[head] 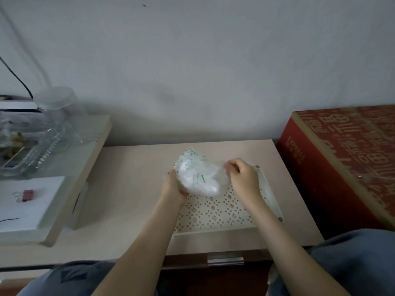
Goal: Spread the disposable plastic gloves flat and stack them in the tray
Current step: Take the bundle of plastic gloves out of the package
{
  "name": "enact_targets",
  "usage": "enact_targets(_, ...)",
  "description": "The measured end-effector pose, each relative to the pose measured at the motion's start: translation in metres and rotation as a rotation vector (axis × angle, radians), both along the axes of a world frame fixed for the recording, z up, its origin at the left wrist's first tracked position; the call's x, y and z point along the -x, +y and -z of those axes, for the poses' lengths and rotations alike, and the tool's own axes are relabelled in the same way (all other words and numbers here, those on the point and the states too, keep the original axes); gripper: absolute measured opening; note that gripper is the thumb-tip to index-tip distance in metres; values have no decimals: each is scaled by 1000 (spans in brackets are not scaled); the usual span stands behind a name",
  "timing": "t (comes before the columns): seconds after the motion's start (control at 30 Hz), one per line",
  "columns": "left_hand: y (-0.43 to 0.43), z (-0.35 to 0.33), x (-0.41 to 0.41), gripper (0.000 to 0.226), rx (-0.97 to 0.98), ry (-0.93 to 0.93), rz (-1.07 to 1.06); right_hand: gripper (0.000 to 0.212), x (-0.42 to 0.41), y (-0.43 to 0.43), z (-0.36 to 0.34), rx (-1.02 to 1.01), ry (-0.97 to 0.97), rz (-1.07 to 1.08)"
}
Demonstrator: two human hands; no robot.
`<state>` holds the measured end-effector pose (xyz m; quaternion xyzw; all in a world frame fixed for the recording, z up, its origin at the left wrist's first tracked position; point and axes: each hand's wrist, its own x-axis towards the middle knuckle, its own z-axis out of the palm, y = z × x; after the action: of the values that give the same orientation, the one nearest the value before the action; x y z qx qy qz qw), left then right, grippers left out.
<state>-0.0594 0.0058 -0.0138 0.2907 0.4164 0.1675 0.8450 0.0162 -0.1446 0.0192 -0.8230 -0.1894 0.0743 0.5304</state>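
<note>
A crumpled clear bag of disposable plastic gloves point(197, 175), printed with green marks, is held above the far end of a cream perforated tray point(215, 214). My left hand point(173, 186) grips the bag from below at its left side. My right hand point(241, 178) pinches thin clear plastic at the bag's right end, fingers curled. The tray lies flat on the small beige table point(128, 199), and its far part is hidden behind the bag and my hands.
A red printed box point(342, 159) stands close to the table's right edge. On the left, a raised shelf holds a clear plastic jar point(57, 112), clear containers, white paper and a red binder clip point(26, 194). A wall rises behind the table.
</note>
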Motion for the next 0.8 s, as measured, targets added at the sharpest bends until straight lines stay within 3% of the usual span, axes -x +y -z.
enact_targets(0.1,6,3,-3,29,-7,24,-89,5,-1,3,2,-41,-32,77)
enact_targets(0.23,16,10,-2,38,12,147,-198,16,11,14,2,45,-9,-226)
enact_targets(0.3,22,15,-1,46,24,195,-268,35,16,26,8,150,56,-381)
enact_targets(0.5,20,15,4,32,38,113,-198,102,15,54,20,120,480,-421)
enact_targets(0.53,22,15,7,33,29,86,-175,100,14,59,22,124,524,-437)
enact_targets(0.63,27,14,14,35,27,19,-93,36,7,65,26,80,501,-397)
enact_targets(0.67,30,15,17,34,22,13,-99,23,4,68,30,47,511,-337)
enact_targets(0.73,37,21,21,28,31,14,-148,19,0,68,34,-25,576,-257)
enact_targets(0.8,40,25,24,18,39,20,-191,21,0,72,38,9,609,-311)
